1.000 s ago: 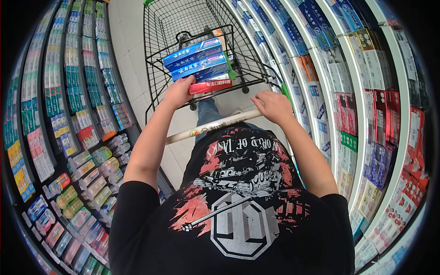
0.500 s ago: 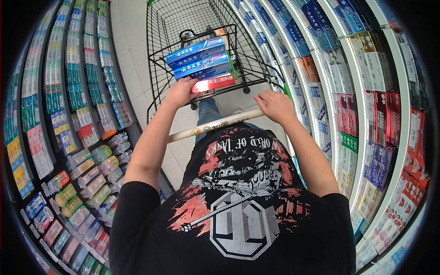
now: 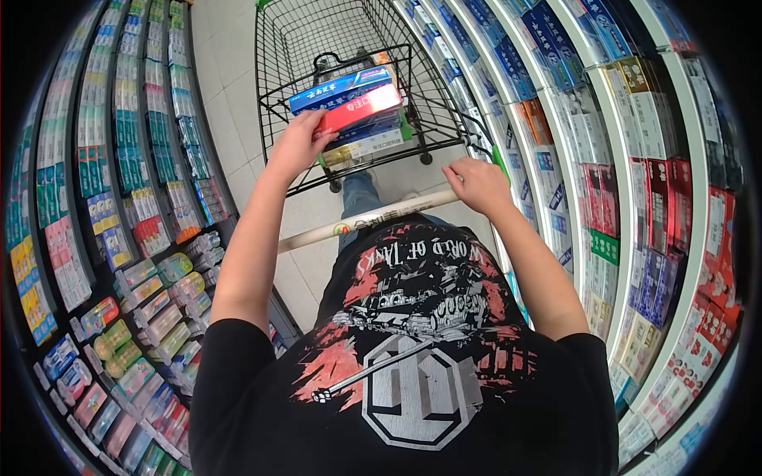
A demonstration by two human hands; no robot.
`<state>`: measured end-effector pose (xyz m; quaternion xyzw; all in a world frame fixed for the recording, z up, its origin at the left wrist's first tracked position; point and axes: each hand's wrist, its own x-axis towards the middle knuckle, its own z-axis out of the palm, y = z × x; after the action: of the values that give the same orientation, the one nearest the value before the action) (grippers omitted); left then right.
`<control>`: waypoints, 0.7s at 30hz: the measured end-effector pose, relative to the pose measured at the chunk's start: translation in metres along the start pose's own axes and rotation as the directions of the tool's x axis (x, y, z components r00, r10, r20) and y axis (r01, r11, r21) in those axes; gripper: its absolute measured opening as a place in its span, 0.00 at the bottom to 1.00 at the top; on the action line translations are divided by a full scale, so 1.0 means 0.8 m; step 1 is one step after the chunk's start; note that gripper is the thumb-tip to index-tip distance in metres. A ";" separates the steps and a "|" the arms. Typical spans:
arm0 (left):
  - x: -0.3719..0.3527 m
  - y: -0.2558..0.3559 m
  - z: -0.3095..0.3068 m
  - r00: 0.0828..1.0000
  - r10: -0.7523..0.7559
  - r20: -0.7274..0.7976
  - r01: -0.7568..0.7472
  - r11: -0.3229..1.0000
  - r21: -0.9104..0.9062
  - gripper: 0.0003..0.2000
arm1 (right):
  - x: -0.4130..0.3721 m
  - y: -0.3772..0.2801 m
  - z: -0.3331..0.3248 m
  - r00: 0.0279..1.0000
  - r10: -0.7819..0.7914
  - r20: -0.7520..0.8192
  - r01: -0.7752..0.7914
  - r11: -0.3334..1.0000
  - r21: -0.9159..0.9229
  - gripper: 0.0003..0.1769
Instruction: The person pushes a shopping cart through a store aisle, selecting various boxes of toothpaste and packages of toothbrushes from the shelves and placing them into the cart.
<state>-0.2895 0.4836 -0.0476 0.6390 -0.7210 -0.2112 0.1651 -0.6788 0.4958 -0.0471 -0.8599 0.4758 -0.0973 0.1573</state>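
My left hand (image 3: 298,147) is closed on the left end of a red toothpaste box (image 3: 361,109) with white lettering. This box lies at a slant over several other boxes stacked in the shopping cart's child-seat area. Behind it shows a blue toothpaste box (image 3: 341,82); on the near side is a pale, yellowish box (image 3: 373,148). My right hand (image 3: 479,184) wraps round the right end of the white cart handle (image 3: 381,214). The tips of my left fingers are partly hidden by the red box.
The black wire shopping cart (image 3: 274,47) stands ahead of me in an aisle with a tiled floor (image 3: 226,59). Shelves of toothbrush packs (image 3: 127,143) rise on the left. Shelves of boxed toothpaste (image 3: 595,182) run close along the cart's right side.
My left hand has lifted the red box from the near side of the stack and moved it forward over the blue boxes, uncovering the pale box. My right hand stays on the handle.
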 end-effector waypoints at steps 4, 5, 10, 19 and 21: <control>0.015 -0.010 0.006 0.977 0.149 -0.153 -0.106 0.960 0.260 0.22 | 0.000 0.001 0.000 1.000 0.013 0.019 -0.013 1.000 0.014 0.20; 0.017 -0.010 0.008 0.975 0.158 -0.154 -0.114 0.959 0.260 0.22 | 0.000 0.002 -0.001 1.000 0.018 0.013 -0.018 1.000 0.010 0.20; 0.012 -0.010 0.035 0.957 0.161 -0.239 -0.076 0.941 0.330 0.15 | -0.001 0.001 0.001 0.998 0.039 0.048 -0.039 0.999 0.010 0.20; 0.006 0.007 0.056 0.963 0.162 -0.216 -0.125 0.976 0.176 0.28 | -0.011 0.009 0.010 0.989 0.102 0.110 -0.112 0.990 0.088 0.22; -0.010 0.019 0.055 0.919 0.230 -0.319 -0.160 0.960 0.229 0.28 | -0.017 0.017 0.019 0.997 0.081 0.020 -0.082 0.994 0.075 0.21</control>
<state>-0.3240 0.4970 -0.0770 0.6038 -0.7589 -0.0061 0.2438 -0.6921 0.5031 -0.0663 -0.8339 0.5051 -0.1013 0.1978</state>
